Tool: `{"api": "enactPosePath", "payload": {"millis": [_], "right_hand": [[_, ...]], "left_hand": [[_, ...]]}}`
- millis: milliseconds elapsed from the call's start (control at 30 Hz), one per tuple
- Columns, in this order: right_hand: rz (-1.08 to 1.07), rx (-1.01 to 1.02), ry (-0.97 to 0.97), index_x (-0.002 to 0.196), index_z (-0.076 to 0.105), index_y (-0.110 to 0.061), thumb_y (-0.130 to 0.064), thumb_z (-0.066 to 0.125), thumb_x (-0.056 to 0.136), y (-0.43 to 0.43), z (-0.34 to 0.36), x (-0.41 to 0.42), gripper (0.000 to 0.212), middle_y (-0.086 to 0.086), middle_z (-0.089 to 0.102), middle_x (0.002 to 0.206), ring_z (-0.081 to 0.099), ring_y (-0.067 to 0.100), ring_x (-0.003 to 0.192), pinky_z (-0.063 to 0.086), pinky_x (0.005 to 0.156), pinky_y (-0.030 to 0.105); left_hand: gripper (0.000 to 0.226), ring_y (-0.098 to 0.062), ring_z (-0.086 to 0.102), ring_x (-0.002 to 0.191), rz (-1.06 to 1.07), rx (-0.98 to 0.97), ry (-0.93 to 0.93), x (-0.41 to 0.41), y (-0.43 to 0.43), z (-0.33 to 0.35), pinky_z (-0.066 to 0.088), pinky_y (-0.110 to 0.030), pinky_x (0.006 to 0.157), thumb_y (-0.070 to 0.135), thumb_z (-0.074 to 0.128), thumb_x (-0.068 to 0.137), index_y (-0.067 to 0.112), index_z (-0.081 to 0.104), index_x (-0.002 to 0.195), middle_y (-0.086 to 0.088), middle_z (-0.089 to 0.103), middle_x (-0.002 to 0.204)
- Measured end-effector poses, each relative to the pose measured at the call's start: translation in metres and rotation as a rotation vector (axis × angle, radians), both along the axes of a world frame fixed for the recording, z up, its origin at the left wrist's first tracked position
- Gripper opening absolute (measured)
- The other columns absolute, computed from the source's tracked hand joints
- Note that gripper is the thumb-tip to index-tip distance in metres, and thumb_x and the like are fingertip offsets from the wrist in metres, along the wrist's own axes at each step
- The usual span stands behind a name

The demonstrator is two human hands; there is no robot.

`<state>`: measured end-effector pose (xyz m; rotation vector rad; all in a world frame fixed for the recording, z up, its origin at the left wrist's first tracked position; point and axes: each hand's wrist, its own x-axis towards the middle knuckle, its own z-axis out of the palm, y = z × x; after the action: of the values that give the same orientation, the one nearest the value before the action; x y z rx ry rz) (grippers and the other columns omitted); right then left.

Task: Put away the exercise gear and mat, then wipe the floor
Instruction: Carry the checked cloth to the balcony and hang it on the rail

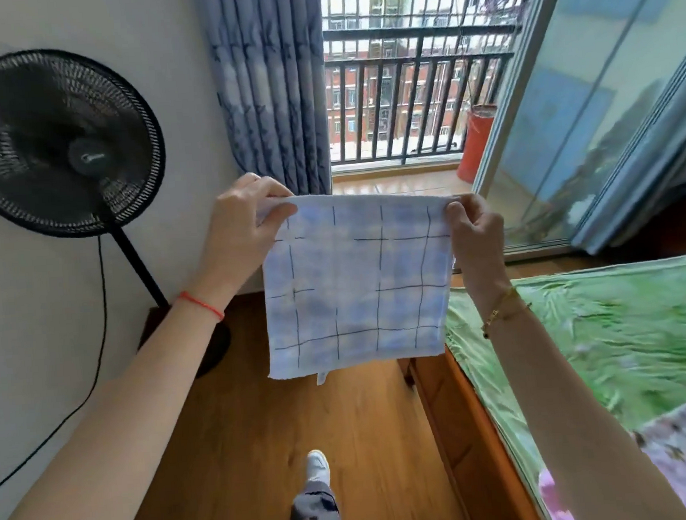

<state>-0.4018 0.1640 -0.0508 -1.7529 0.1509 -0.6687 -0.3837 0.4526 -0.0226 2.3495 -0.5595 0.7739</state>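
Single head-worn wide-angle view — tilted forward and down, close to the cloth (355, 283), facing the balcony railing (416, 56).

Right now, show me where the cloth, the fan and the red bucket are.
cloth (355, 287), head view, middle of the checked fabric.
fan (86, 158), head view, centre hub of the black grille.
bucket (476, 145), head view, red side wall.

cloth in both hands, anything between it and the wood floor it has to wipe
Nothing visible. The cloth hangs from the left hand and right hand, over wooden floor between the fan stand and bed frame; only the person's foot is below it.
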Motion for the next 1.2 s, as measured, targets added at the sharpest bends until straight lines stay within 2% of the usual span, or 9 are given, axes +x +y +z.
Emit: {"api": "enactPosePath", "payload": {"millis": [133,367,567,800,867,933,1000,1100,1200], "right_hand": [[-0.081,0.009,0.000,0.071,0.055,-0.021,-0.028,0.047,0.079,-0.013,0.014,0.079,0.013,-0.009,0.044,0.058,0.037,0.007,0.055,0.033,0.054,0.026],[-0.219,0.016,-0.005,0.076,0.056,-0.021,-0.024,0.048,0.085,-0.042,0.030,0.208,0.013,-0.007,0.047,0.061,0.041,0.008,0.057,0.037,0.057,0.028],[-0.245,0.057,0.063,0.070,0.054,-0.022,-0.030,0.047,0.078,-0.081,0.026,0.298,0.013,-0.007,0.048,0.060,0.041,0.008,0.056,0.036,0.056,0.028],[-0.261,0.029,0.091,0.078,0.057,-0.014,-0.014,0.050,0.094,-0.150,0.024,0.415,0.018,-0.003,0.047,0.061,0.039,0.003,0.049,0.036,0.054,0.026],[-0.247,-0.008,0.112,0.086,0.061,-0.005,-0.013,0.050,0.096,-0.172,0.030,0.449,0.017,0.004,0.050,0.067,0.039,0.008,0.053,0.034,0.046,0.018],[-0.194,0.003,0.137,0.089,0.062,-0.004,-0.016,0.050,0.096,-0.189,0.036,0.486,0.018,0.007,0.051,0.070,0.041,0.014,0.056,0.035,0.044,0.014],[-0.169,0.047,0.133,0.080,0.060,-0.013,-0.022,0.052,0.090,-0.203,0.035,0.525,0.016,0.001,0.049,0.065,0.042,0.015,0.058,0.040,0.054,0.026],[-0.170,0.063,0.148,0.076,0.058,-0.019,-0.029,0.050,0.082,-0.222,0.033,0.580,0.014,-0.004,0.050,0.063,0.045,0.014,0.061,0.040,0.061,0.035],[-0.148,0.061,0.162,0.083,0.060,-0.015,-0.025,0.051,0.086,-0.235,0.034,0.627,0.015,-0.003,0.050,0.065,0.046,0.013,0.062,0.041,0.062,0.033]], "left_hand": [[0.020,-0.010,0.058,0.084,-0.070,-0.082,0.012,0.092,-0.021,0.013,0.035,-0.001,0.071,0.027,0.070,0.093,0.008,0.073,0.097,-0.005,0.069,0.093],[0.014,0.017,0.058,0.073,-0.190,-0.233,0.141,0.247,-0.067,0.032,0.039,-0.002,0.066,0.021,0.067,0.096,0.009,0.071,0.101,0.002,0.069,0.089],[0.017,0.001,0.061,0.086,-0.242,-0.283,0.243,0.366,-0.115,0.019,0.041,-0.001,0.076,0.021,0.067,0.096,0.010,0.071,0.107,0.000,0.070,0.098],[0.019,-0.019,0.068,0.093,-0.252,-0.305,0.335,0.495,-0.182,0.002,0.054,-0.033,0.087,0.017,0.066,0.097,0.010,0.072,0.113,-0.005,0.075,0.101],[0.020,-0.014,0.067,0.091,-0.233,-0.316,0.343,0.528,-0.199,0.006,0.055,-0.028,0.088,0.014,0.065,0.097,0.011,0.072,0.115,-0.004,0.074,0.102],[0.020,0.007,0.062,0.077,-0.218,-0.340,0.340,0.561,-0.216,0.008,0.050,-0.013,0.075,0.011,0.064,0.097,0.012,0.071,0.115,-0.002,0.073,0.100],[0.019,0.011,0.058,0.068,-0.206,-0.364,0.340,0.595,-0.231,0.010,0.045,-0.010,0.069,0.010,0.064,0.097,0.013,0.072,0.114,-0.001,0.072,0.097],[0.019,-0.006,0.064,0.084,-0.175,-0.390,0.324,0.643,-0.247,0.010,0.047,-0.009,0.075,0.008,0.066,0.095,0.013,0.073,0.112,-0.002,0.073,0.097],[0.021,-0.017,0.066,0.087,-0.170,-0.408,0.330,0.691,-0.260,0.008,0.050,-0.016,0.076,0.006,0.067,0.094,0.019,0.074,0.109,-0.001,0.072,0.096]]}}
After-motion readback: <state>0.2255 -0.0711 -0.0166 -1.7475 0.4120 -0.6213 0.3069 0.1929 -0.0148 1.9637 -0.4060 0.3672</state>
